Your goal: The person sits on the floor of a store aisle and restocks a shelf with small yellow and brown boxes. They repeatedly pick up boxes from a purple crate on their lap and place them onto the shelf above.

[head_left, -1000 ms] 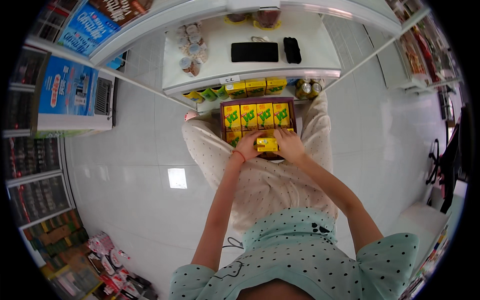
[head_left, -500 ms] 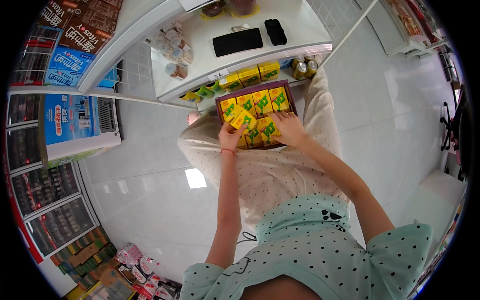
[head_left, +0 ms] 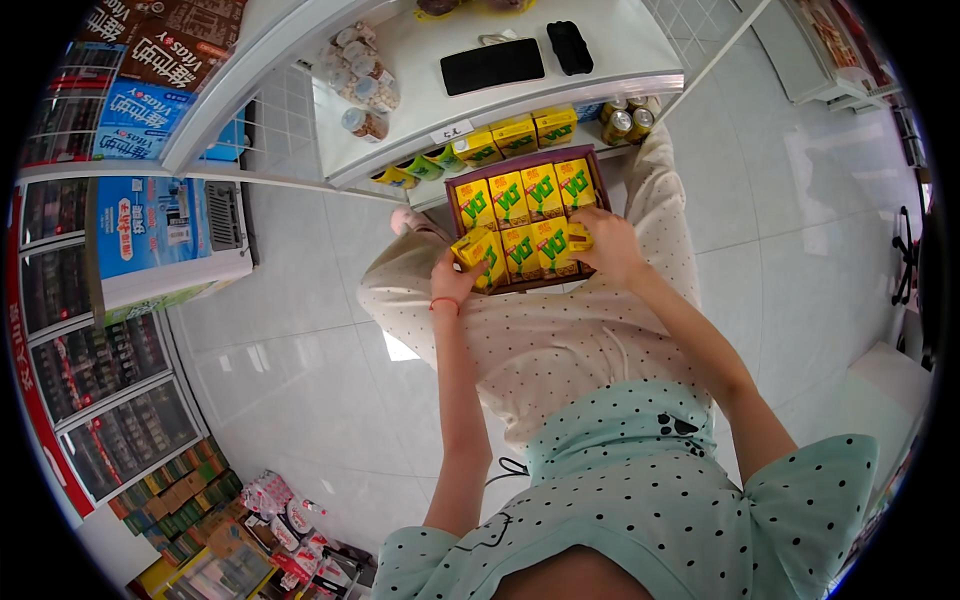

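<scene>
Shop floor: Pale glossy tiles (head_left: 310, 370) spread around a seated person whose dotted trousers (head_left: 560, 345) flank the work, close against a white shelf (head_left: 425, 115).
Cartons: Yellow drink cartons fill a purple-brown tray (head_left: 598, 178) between the person's legs, four in the back row, with two front-row cartons (head_left: 536, 250) lying between the hands.
Left hand: Fingers and thumb of the left hand (head_left: 453, 278), a red band (head_left: 444, 304) at its wrist, pinch a tilted carton (head_left: 477, 250) at the tray's front left corner.
Right hand: Curled in from the side, the right hand (head_left: 612, 243) grips an end carton (head_left: 580, 237) between fingers and thumb at the front right.
Beyond the tray: Yellow boxes (head_left: 513, 134) and metal cans (head_left: 618, 125) stand beneath the shelf top, which carries clear jars (head_left: 366, 124), a flat black object (head_left: 492, 67) and a small black case (head_left: 570, 48).
Hidden: Left fingertips disappear behind the tilted carton; the right hand covers much of the end carton, and what supports the tray cannot be told.
Cut off: Yellow-based items (head_left: 470, 8) on the shelf run out of the frame at the top; stock at the curved rim blurs.
</scene>
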`<state>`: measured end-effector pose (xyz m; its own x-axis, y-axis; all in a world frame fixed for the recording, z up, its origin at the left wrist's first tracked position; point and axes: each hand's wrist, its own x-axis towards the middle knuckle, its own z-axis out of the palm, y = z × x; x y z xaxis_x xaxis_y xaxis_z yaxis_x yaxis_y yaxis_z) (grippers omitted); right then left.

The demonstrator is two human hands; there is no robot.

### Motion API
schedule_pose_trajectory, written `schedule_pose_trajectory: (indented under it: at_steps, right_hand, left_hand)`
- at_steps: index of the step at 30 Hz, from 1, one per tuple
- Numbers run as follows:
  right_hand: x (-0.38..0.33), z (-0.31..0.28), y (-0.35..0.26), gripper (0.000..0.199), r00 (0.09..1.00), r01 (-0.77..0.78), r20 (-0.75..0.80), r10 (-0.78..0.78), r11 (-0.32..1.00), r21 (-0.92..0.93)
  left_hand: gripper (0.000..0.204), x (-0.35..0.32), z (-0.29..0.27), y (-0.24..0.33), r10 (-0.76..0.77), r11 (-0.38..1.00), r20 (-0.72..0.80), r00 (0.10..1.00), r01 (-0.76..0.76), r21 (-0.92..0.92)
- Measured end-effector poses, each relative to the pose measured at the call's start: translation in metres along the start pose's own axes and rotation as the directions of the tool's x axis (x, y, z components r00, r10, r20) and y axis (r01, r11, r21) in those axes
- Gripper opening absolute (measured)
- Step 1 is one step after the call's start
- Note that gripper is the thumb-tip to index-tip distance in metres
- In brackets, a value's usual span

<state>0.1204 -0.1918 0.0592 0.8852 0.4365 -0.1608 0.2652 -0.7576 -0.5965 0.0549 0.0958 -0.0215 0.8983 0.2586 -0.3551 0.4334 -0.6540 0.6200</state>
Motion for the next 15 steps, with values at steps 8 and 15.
schedule_pose_trajectory:
  at_steps: [8, 15]
  right_hand:
    - [0.087, 0.053, -0.026, 0.058, 0.979, 0.146, 0.09, -0.181, 0.943, 0.3]
    - [0.114, 0.105, -0.003, 0.058, 0.899, 0.106, 0.396, -0.19, 0.969, 0.224]
  left_hand:
    - [0.076, 0.004, 0.007, -0.025, 0.003, 0.992, 0.022, 1.0, 0.0, -0.125]
    - [0.081, 0.008, 0.013, -0.025, 0.103, 0.981, 0.041, 0.994, -0.095, -0.169]
